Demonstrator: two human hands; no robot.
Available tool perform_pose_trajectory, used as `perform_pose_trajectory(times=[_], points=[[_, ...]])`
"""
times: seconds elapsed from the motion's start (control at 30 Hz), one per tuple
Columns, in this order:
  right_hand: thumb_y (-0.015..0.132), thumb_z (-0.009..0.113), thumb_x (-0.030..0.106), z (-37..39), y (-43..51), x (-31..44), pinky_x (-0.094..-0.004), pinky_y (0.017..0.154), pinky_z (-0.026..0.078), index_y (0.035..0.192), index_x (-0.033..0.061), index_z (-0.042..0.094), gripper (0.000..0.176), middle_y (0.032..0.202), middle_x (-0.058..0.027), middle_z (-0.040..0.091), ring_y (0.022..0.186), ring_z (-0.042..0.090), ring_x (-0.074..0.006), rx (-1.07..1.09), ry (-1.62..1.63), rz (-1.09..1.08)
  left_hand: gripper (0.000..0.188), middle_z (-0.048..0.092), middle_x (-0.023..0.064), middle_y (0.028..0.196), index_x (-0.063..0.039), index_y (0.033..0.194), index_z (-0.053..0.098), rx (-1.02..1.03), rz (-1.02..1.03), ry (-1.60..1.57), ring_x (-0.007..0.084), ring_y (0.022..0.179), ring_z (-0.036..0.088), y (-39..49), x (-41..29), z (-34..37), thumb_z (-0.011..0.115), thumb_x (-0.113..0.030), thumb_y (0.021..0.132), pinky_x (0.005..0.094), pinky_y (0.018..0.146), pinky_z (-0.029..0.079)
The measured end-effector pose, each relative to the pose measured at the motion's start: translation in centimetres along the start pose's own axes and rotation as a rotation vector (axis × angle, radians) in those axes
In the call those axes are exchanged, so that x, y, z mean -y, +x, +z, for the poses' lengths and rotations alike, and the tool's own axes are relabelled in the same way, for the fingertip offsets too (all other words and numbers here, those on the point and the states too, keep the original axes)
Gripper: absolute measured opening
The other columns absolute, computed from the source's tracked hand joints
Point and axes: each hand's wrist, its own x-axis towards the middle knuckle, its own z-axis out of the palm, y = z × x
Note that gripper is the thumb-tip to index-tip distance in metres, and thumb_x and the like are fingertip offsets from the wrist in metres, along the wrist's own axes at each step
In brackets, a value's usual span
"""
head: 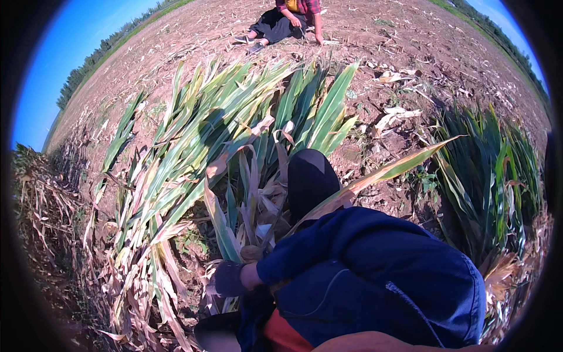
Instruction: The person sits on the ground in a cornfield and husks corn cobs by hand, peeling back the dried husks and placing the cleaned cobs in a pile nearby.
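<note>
My right hand (pixel 226 279), in a dark glove, reaches across my body at the lower middle, below a sleeve of dark blue cloth. It is beside the bases of dry and green corn leaves (pixel 228 240); its fingers are hidden, so its hold is unclear. My left hand is out of view. One long, half-dried corn leaf (pixel 378 174) sticks out to the right from behind my sleeve, past my dark-clad knee (pixel 312 180). In front of me a wide layer of green and yellowing corn leaves (pixel 198 132) lies on the soil.
To the right lies a thick bundle of green corn leaves (pixel 488 176). At the far left is a heap of dry stalks (pixel 44 193). Another person (pixel 286 22) in a plaid shirt sits on the ground ahead. Husks (pixel 393 116) and stubble litter the field.
</note>
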Motion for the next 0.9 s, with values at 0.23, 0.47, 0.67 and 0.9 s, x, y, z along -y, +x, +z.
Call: perform_pose_trajectory(times=[0.23,0.47,0.67,0.9], points=[[0.082,0.067,0.045,-5.9,-1.9,-8.3,-0.0494,0.08,0.052,0.109,0.0099,0.061,0.045,0.101,-0.0201,0.068,0.095,0.066,-0.0408,-0.011,0.348,0.584,0.057,0.064,0.0113,0.122,-0.009,0.137,0.054,0.225,-0.124,-0.102,0.0227,0.112,0.061,-1.7,-1.7,-4.0,0.069,-0.016,0.083,0.0318,0.094,0.05],[0.083,0.07,0.031,-3.8,-5.9,-12.8,-0.0458,0.08,0.052,0.103,0.0081,0.064,0.031,0.1,-0.0168,0.068,0.094,0.066,-0.038,-0.349,0.472,0.625,0.034,0.065,0.0061,0.113,-0.004,0.129,0.057,-0.137,0.038,-1.12,0.0126,0.104,0.059,-2.9,-10.8,-13.9,0.058,-0.006,0.096,0.0286,0.086,0.049],[0.09,0.068,0.025,-1.5,-5.3,-11.2,-0.0437,0.082,0.052,0.104,0.0041,0.066,0.025,0.098,-0.0154,0.069,0.092,0.067,-0.034,-0.489,0.643,0.576,0.017,0.068,0.0026,0.1,-0.003,0.111,0.064,-0.333,0.12,-0.999,0.01,0.09,0.062,-0.9,-8.4,-12.2,0.067,-0.006,0.094,0.0264,0.081,0.05],[0.092,0.065,0.03,-1.2,-6.0,-11.8,-0.0437,0.08,0.052,0.1,0.0047,0.07,0.027,0.094,-0.0165,0.069,0.09,0.067,-0.035,-0.419,0.417,0.588,0.01,0.068,0.001,0.089,-0.002,0.098,0.067,-0.475,0.141,-0.955,0.009,0.083,0.061,-1.0,-9.8,-12.2,0.072,-0.007,0.09,0.0256,0.075,0.051]])
